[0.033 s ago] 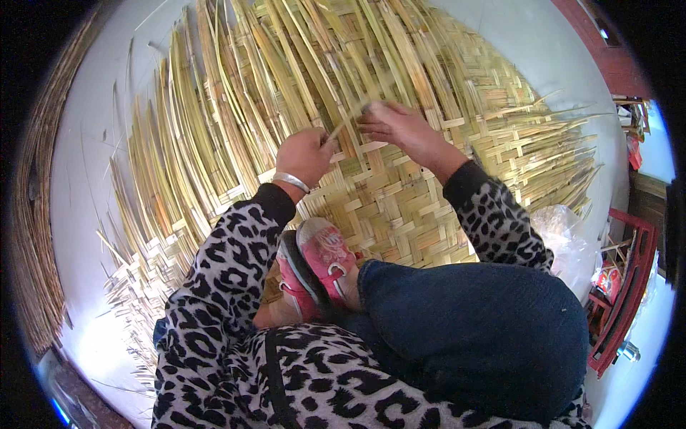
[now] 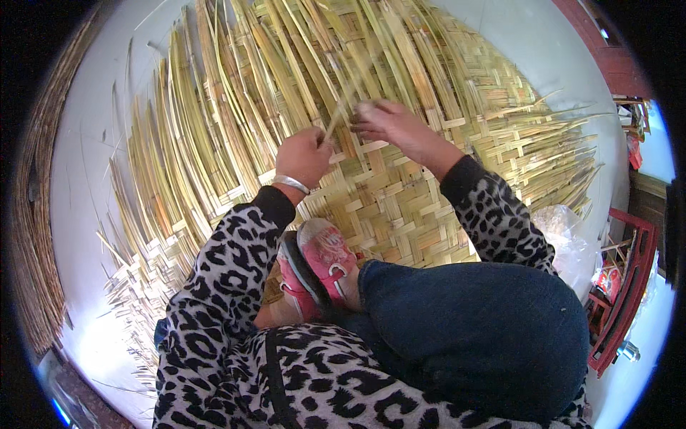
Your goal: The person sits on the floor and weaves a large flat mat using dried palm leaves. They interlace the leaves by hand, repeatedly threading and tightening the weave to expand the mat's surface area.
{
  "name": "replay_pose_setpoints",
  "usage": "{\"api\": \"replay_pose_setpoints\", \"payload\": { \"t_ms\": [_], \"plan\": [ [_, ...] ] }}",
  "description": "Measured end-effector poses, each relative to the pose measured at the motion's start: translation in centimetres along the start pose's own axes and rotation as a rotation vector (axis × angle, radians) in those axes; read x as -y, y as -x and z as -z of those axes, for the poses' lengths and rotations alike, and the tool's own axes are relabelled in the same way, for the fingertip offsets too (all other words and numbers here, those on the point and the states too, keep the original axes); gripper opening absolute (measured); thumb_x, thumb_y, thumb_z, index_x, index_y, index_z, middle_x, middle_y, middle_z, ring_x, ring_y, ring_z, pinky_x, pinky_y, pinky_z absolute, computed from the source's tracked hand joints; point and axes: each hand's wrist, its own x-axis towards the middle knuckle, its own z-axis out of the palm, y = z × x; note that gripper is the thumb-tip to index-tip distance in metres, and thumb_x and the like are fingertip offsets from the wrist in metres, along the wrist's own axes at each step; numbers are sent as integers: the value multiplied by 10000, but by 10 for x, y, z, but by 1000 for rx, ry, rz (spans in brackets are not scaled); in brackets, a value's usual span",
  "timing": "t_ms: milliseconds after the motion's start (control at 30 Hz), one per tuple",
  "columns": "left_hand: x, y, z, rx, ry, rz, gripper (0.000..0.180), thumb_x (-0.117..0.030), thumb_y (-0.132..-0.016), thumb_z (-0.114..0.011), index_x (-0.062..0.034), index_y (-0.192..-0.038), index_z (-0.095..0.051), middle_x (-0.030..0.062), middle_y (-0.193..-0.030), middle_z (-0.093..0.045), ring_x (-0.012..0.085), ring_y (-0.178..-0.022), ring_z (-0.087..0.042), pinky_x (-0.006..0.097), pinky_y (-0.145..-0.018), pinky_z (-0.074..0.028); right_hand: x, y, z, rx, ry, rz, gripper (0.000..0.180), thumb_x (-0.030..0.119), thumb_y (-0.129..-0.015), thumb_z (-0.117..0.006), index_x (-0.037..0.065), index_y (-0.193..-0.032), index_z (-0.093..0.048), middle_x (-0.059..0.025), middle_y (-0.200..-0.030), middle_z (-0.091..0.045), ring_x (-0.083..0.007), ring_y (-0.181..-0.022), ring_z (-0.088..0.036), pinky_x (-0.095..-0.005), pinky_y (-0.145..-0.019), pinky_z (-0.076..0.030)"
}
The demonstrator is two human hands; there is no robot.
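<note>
My left hand (image 2: 304, 156), with a silver bracelet at its wrist, is closed on a thin, pale reed strip (image 2: 341, 109). The strip sticks up and away from the fist, its far end blurred. Just to the right of it is my right hand (image 2: 400, 131), fingers stretched out and slightly blurred at the tips, holding nothing I can see. Both hands are over a mat woven from flat yellow-green strips (image 2: 396, 204). Beyond them, long loose strips (image 2: 214, 107) fan out from the weave to the far and left sides.
My pink shoes (image 2: 332, 261) rest on the mat below my hands. At the left edge lies a bundle of long brown stalks (image 2: 36, 214). To the right are a clear plastic bag (image 2: 568, 247) and a dark red wooden frame (image 2: 629, 293). Pale floor (image 2: 86, 164) surrounds the mat.
The strip in my left hand now points more steeply away, its far end farther up the view. My right hand has shifted slightly left; my left hand has barely moved.
</note>
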Motion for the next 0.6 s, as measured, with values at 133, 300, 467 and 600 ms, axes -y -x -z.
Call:
{"api": "replay_pose_setpoints", "payload": {
  "t_ms": [133,300,467,600],
  "plan": [
    [13,5,-2,-145,167,122,293,-271,-847,-628,21,-841,-623,199,-707,-631,357,-660,-626,400,-625,-497,12,-42,-18,46,703,123,480,336,-945,-567,-49,-1233,-554,-230,-1138,-637,-281,-1043,-634,-353,-887,-497],
    [25,5,-9,-163,361,205,298,-259,-835,-658,32,-809,-597,176,-662,-603,285,-585,-585,379,-584,-478,14,-70,-17,61,1036,110,477,304,-877,-650,-64,-1173,-585,-273,-1032,-650,-301,-962,-652,-351,-841,-505],
    [28,7,-13,-172,455,216,292,-241,-849,-654,31,-782,-576,110,-607,-533,173,-558,-491,346,-552,-447,13,-89,-4,101,573,-126,403,256,-829,-721,-41,-1087,-637,-151,-961,-681,-214,-874,-645,-332,-774,-514],
    [29,6,-18,-194,585,216,274,-209,-860,-648,29,-762,-554,64,-591,-493,120,-566,-434,316,-533,-423,18,-85,-5,-4,600,53,340,230,-820,-725,-26,-1031,-655,-92,-927,-676,-172,-856,-625,-311,-758,-510]
  ]
}}
